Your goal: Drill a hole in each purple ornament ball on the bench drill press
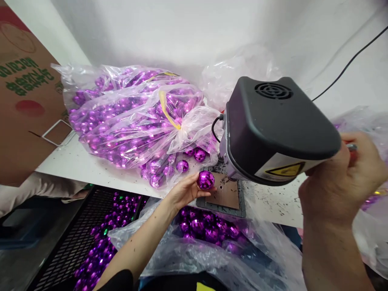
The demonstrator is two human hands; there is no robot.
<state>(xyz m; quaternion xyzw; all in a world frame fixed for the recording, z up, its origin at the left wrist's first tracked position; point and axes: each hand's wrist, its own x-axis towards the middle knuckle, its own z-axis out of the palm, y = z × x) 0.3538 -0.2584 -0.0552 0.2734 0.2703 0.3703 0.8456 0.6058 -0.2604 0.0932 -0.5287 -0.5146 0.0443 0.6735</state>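
My left hand (185, 190) holds a faceted purple ball (205, 180) between thumb and fingers, just above the brown base plate (226, 196) of a small bench machine. The machine's black and grey head (273, 125) hangs over that plate and hides what is under it. My right hand (342, 182) is raised at the machine's right side, closed around a red and metal lever (351, 148) that is mostly hidden by the fingers.
Two clear tied bags of purple balls (130, 121) lie on the white table (75, 163). An open bag of balls (209, 230) sits below the table edge, and a black crate (91, 238) holds more. A cardboard box (24, 93) stands left. A black cable (348, 64) runs right.
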